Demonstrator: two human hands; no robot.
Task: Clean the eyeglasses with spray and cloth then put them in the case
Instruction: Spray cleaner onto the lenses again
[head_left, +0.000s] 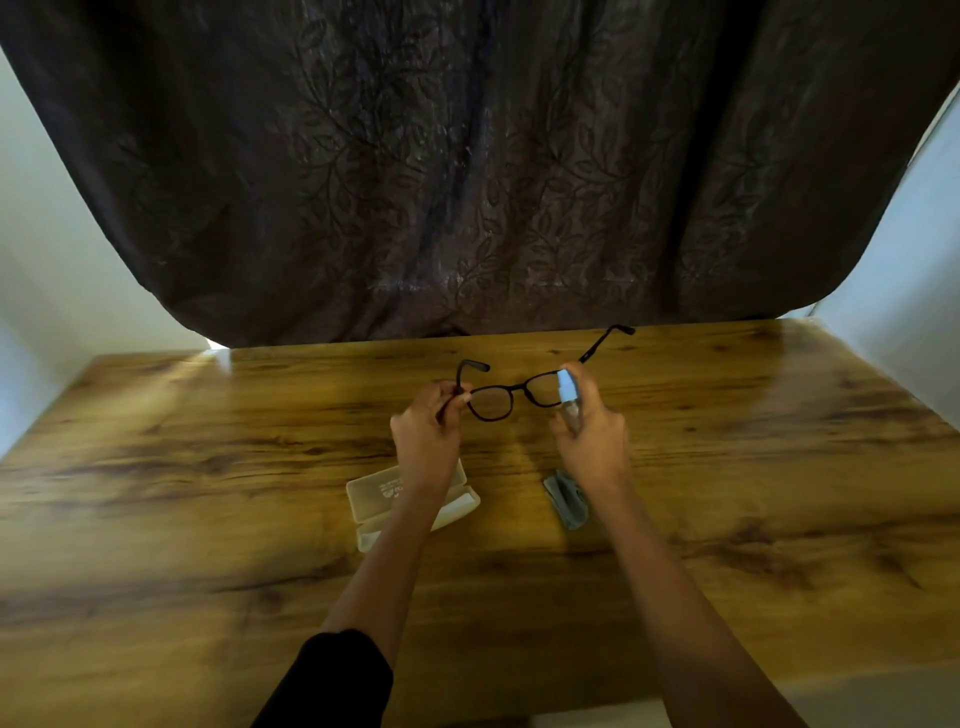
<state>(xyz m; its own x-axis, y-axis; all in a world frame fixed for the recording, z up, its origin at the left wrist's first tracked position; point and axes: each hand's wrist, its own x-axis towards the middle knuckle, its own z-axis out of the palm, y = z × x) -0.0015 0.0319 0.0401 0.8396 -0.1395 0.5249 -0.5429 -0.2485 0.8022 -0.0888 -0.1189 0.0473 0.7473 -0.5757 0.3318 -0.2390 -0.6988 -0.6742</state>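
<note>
My left hand (428, 434) pinches the eyeglasses (519, 387) between thumb and curled fingers, at the corner where one arm meets the front. The glasses are dark-framed, with both arms unfolded and pointing toward 12 o'clock. They are lifted clear of the table (208, 467).

My right hand (592, 441) is wrapped round a small spray bottle (567, 387), with one finger over its pale blue top. The bottle stands upright at 3 o'clock of the bridge. Its top overlaps the lens on that side, but whether it touches the lens cannot be told.

The case (366, 496) is pale and translucent and appears to lie open. It sits on the table at 6 o'clock of my left hand and is partly covered by my wrist. The cloth (569, 501) is grey and crumpled. It lies on the table at 6 o'clock of my right hand, at 3 o'clock of the case and apart from it.

A dark sleeve (332, 680) covers my left upper forearm at 6 o'clock of the view. A dark leaf-patterned curtain (467, 182) hangs behind the table's far edge at 12 o'clock.
</note>
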